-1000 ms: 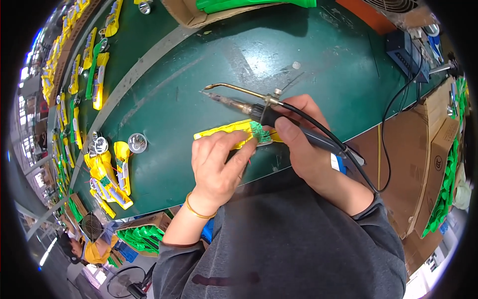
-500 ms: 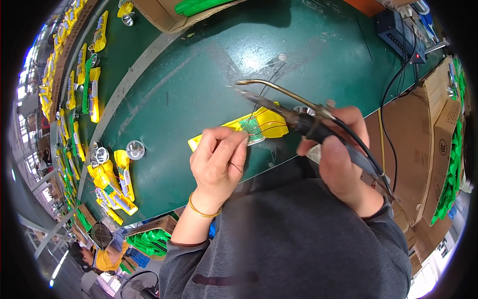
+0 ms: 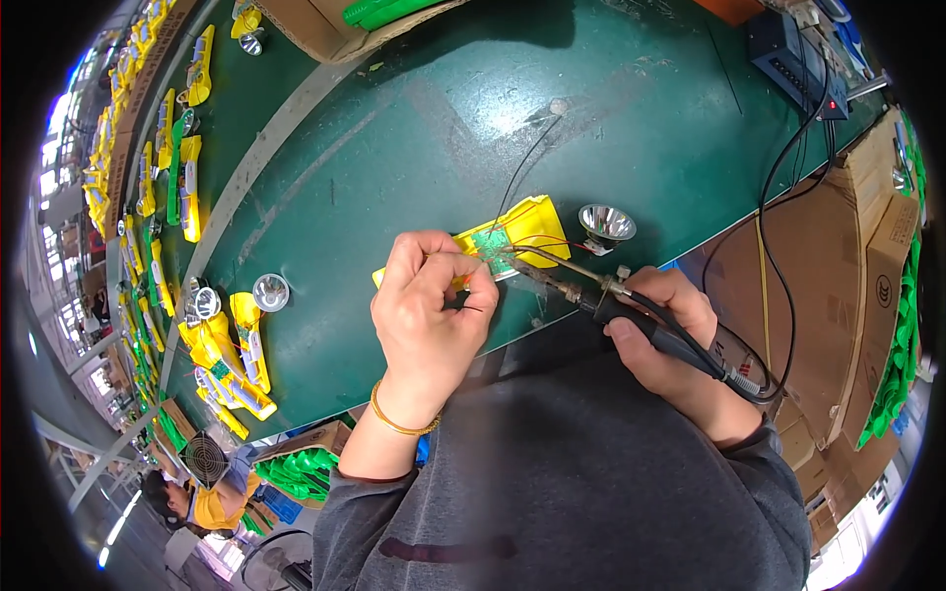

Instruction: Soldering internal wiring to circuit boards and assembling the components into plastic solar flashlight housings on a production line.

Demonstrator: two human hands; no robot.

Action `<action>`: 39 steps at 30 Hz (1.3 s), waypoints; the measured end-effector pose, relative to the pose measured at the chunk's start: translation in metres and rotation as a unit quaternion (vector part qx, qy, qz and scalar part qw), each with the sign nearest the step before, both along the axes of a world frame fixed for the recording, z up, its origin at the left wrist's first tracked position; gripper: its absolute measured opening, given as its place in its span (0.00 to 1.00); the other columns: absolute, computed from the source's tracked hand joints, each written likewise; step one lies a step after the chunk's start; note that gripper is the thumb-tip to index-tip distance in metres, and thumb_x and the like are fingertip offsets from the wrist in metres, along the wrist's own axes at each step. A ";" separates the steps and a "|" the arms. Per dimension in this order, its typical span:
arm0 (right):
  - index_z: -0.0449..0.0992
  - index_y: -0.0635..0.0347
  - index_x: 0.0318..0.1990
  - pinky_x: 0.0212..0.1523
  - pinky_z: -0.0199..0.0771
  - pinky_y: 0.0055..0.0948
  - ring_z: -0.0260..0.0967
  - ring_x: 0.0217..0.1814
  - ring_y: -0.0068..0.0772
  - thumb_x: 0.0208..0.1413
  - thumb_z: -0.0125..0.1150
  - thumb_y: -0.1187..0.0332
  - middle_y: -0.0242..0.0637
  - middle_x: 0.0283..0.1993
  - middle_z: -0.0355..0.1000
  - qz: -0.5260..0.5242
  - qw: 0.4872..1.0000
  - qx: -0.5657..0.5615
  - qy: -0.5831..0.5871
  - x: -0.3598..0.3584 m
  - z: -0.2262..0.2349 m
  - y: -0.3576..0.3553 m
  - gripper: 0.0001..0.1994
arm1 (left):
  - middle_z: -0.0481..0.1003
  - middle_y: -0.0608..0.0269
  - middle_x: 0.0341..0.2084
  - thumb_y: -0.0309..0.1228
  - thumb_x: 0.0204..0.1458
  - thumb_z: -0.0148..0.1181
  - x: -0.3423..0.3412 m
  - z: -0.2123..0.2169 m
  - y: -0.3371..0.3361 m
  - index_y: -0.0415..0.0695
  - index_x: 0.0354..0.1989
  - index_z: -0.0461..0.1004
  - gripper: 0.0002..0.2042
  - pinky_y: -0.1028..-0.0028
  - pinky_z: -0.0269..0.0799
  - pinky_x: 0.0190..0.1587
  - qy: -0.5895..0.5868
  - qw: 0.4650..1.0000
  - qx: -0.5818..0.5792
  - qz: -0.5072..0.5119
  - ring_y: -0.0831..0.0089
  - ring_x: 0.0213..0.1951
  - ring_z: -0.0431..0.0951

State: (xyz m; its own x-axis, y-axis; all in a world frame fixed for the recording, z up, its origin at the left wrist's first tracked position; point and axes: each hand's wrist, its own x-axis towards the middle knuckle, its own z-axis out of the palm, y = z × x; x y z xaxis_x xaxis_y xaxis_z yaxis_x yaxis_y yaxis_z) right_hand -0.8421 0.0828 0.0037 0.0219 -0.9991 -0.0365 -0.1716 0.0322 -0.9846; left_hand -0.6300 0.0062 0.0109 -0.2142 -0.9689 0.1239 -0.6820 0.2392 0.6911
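A yellow plastic flashlight housing (image 3: 535, 219) lies on the green bench with a small green circuit board (image 3: 490, 241) in it. Thin red and dark wires run from the board toward a silver reflector cup (image 3: 606, 225) just right of the housing. My left hand (image 3: 429, 310) is closed in a pinch at the board's near left edge, on what looks like a thin wire; the fingers hide most of it. Gripped in my right hand (image 3: 670, 330) is a black soldering iron (image 3: 645, 338) with a metal feed tube along it. Its tip meets the board's right side.
More yellow housings (image 3: 222, 369) and a loose reflector (image 3: 270, 293) lie to the left. Beyond a grey strip stand rows of housings. A blue control box (image 3: 788, 64) with cables sits far right, above cardboard boxes (image 3: 759, 286). An open carton (image 3: 325, 34) is at the back.
My right hand has brought the soldering iron down from above the housing onto the circuit board, uncovering the reflector. My left hand stays at the board, its fingers slightly shifted.
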 end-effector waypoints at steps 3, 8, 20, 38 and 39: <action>0.66 0.64 0.35 0.29 0.65 0.21 0.65 0.26 0.23 0.48 0.62 0.73 0.37 0.27 0.69 0.002 0.999 -0.034 0.017 0.003 0.000 -0.004 0.10 | 0.71 0.63 0.28 0.18 0.36 0.63 -0.001 -0.001 -0.001 0.39 0.21 0.73 0.06 0.78 0.70 0.22 -0.008 1.000 -0.001 0.002 0.76 0.20 0.72; 0.67 0.64 0.33 0.27 0.62 0.21 0.62 0.24 0.23 0.47 0.63 0.72 0.37 0.26 0.68 -0.006 0.999 -0.047 0.025 0.004 0.002 -0.009 0.10 | 0.71 0.62 0.28 0.17 0.34 0.62 -0.003 -0.004 -0.002 0.40 0.20 0.71 0.06 0.75 0.70 0.21 -0.025 0.999 -0.022 0.002 0.72 0.20 0.72; 0.63 0.64 0.39 0.35 0.70 0.24 0.69 0.31 0.25 0.54 0.57 0.64 0.41 0.35 0.69 -0.070 0.991 0.071 -0.089 0.000 0.007 -0.002 0.14 | 0.71 0.61 0.28 0.17 0.37 0.60 -0.004 -0.002 -0.003 0.38 0.21 0.70 0.05 0.80 0.64 0.21 -0.049 0.998 -0.033 -0.012 0.79 0.18 0.66; 0.61 0.63 0.48 0.49 0.71 0.31 0.67 0.47 0.24 0.59 0.54 0.68 0.41 0.48 0.67 -0.056 0.967 0.068 -0.237 0.043 0.002 -0.046 0.13 | 0.75 0.60 0.29 0.19 0.40 0.62 0.020 0.037 -0.023 0.41 0.32 0.75 0.09 0.71 0.73 0.32 0.027 0.961 0.158 -0.227 0.64 0.30 0.77; 0.60 0.63 0.48 0.52 0.72 0.36 0.68 0.50 0.27 0.60 0.52 0.69 0.42 0.49 0.67 -0.061 0.970 0.058 -0.229 0.042 0.003 -0.046 0.13 | 0.75 0.61 0.30 0.19 0.39 0.61 0.019 0.033 -0.024 0.41 0.33 0.75 0.10 0.70 0.74 0.32 -0.029 0.967 0.065 -0.245 0.63 0.30 0.77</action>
State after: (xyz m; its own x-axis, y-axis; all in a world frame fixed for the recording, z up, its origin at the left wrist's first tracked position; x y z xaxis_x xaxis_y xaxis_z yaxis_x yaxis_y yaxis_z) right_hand -0.8005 0.0372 0.0070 -0.0565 -0.9850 -0.1628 0.2954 0.1392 -0.9452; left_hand -0.6108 -0.0176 0.0439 -0.6537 -0.7565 -0.0180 -0.5483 0.4572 0.7002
